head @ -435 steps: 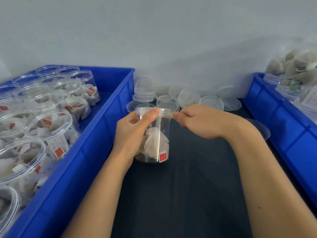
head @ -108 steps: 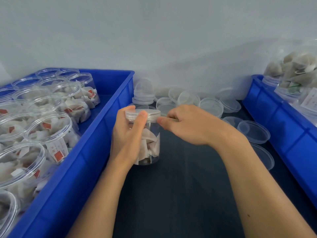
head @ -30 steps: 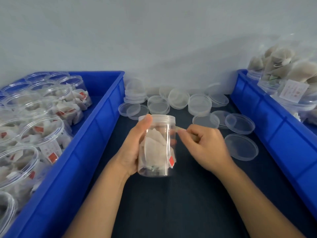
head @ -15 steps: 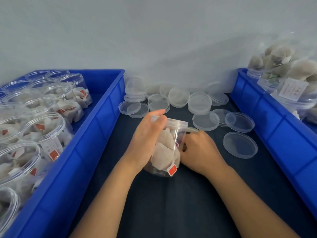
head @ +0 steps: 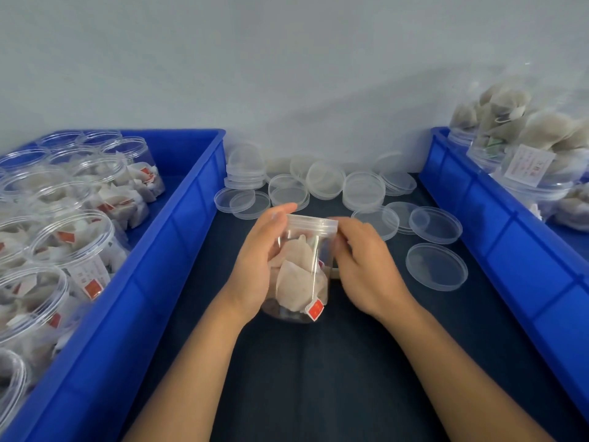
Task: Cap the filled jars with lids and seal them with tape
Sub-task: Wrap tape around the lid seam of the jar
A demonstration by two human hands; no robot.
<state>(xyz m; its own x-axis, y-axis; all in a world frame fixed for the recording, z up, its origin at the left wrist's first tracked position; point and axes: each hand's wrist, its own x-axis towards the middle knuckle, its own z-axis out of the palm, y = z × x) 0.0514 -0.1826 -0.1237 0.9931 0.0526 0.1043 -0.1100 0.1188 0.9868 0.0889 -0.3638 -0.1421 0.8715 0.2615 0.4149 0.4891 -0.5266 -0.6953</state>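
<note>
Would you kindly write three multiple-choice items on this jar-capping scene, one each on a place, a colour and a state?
1. Where do the loose clear lids lie?
A. on the dark table
B. in the left bin
C. on the floor

2. What colour are the bins?
A. green
B. blue
C. grey

3. The jar between the hands is
A. open
B. empty
C. lidded

Answers: 1 A, they are scattered on the table between the bins; 2 B, both walls are blue; 3 C, a lid sits on it while the left hand and right hand grip it.

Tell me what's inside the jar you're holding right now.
The jar, capped with a clear lid, holds pale pyramid tea bags with a red tag. The left hand and right hand cover its sides, so the count is hidden.
</note>
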